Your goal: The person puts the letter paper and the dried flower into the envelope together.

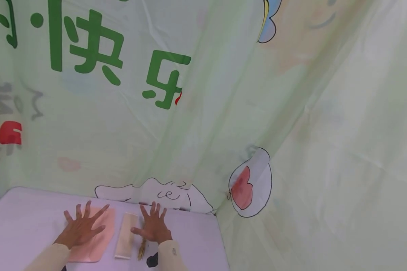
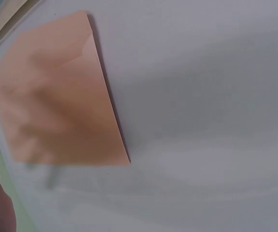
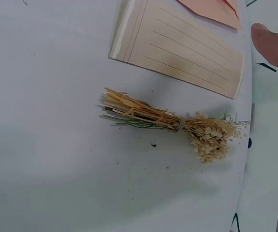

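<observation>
My left hand (image 1: 81,227), fingers spread wide, is over a pink envelope (image 1: 103,241). Its shadow falls across the envelope (image 2: 66,106) in the left wrist view, where only a sliver of the hand shows at the left edge. My right hand (image 1: 155,227) is also spread, above a small bundle of dried flowers (image 3: 177,123) tied round its stems. Part of the bundle (image 1: 141,251) is hidden under that hand in the head view. Between the hands lies a pad of cream lined paper (image 1: 124,239). Neither hand grips anything.
A pale cloth-covered table (image 1: 196,241) bears everything. Behind and to the right hangs a light green printed curtain (image 1: 203,124) with green characters and cartoon figures. Next to my right wrist is a small black object (image 1: 152,259). Tiny dark crumbs (image 3: 153,145) lie near the flowers.
</observation>
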`<state>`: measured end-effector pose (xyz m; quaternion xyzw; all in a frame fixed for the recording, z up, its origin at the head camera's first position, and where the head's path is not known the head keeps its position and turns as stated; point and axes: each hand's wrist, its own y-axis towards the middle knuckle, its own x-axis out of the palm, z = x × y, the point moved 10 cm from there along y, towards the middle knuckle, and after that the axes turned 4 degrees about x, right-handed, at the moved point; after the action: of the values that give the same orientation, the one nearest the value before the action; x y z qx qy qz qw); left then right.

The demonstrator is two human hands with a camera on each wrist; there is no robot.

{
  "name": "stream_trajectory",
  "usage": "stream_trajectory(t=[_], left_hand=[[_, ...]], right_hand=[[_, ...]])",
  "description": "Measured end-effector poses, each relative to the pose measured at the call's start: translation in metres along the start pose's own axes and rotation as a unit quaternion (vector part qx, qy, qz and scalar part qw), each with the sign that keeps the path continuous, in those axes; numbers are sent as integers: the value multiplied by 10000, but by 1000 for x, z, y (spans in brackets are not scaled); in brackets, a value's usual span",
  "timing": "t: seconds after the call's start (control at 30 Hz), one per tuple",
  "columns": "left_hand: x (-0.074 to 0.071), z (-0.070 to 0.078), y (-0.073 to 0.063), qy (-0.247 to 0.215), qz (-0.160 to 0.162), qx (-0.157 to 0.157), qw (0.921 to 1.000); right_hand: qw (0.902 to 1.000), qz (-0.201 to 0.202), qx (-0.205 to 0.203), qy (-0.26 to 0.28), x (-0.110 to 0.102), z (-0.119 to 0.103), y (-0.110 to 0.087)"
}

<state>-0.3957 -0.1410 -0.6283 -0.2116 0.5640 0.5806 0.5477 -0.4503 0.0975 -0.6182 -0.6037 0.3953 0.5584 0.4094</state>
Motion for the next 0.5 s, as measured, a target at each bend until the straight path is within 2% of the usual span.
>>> stream_trajectory(t=[0.07,0.23,0.37,0.5], left_hand=[[7,-4,0,-117,-84,-65,9999],[12,-4,-3,-123,-232,-170,9995],[12,-1,-10,44,-276,-170,9995],[12,4,-16,-37,-299,-193,9994]], right_hand=[[10000,2,-25,3,1,0,0],[9997,-68,-31,229,6,-2,-4],[9992,-125,-16,391,8,-7,-7],[9997,-83,-55,243,9,-10,-6]])
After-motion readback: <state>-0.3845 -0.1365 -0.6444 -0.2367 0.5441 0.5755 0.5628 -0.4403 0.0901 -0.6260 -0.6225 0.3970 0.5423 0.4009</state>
